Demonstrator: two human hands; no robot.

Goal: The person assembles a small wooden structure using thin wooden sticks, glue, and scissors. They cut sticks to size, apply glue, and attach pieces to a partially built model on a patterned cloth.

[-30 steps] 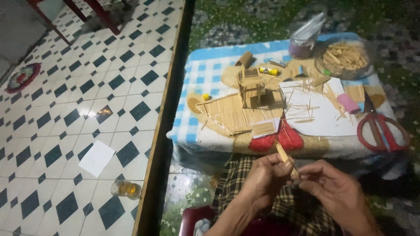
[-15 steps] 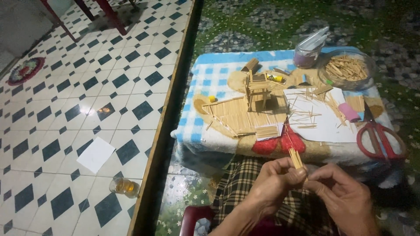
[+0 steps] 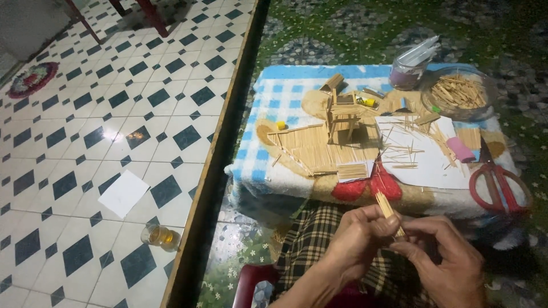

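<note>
Both hands meet low down, close to the person's lap. Left hand (image 3: 359, 239) is curled shut around a small bundle of thin wooden sticks (image 3: 390, 212), and the right hand (image 3: 442, 256) pinches the same bundle from the other side. The sticks poke up between the thumbs, tilted a little to the left. They look pale, smooth and straight, like toothpicks.

Just past the hands is a low table (image 3: 251, 171) under a blue and white checked cloth. Its near edge is just beyond the fingers, with only a small gap between. On it stands a little stick house (image 3: 342, 117) on a flat stick floor, bumpy with rows of sticks. Beside it lies a white paper sheet (image 3: 425, 165) with loose sticks on it. Red scissors (image 3: 498, 179) lie at the right corner. A round clear bowl (image 3: 459, 91) full of sticks sits at the far right.

To the left, a dark wooden edge splits the green patterned ground from a shiny tiled floor (image 3: 85, 114) with dark diamonds. A small glass (image 3: 160, 235) of yellow drink and a white paper lie there, with lots of open room around them.
</note>
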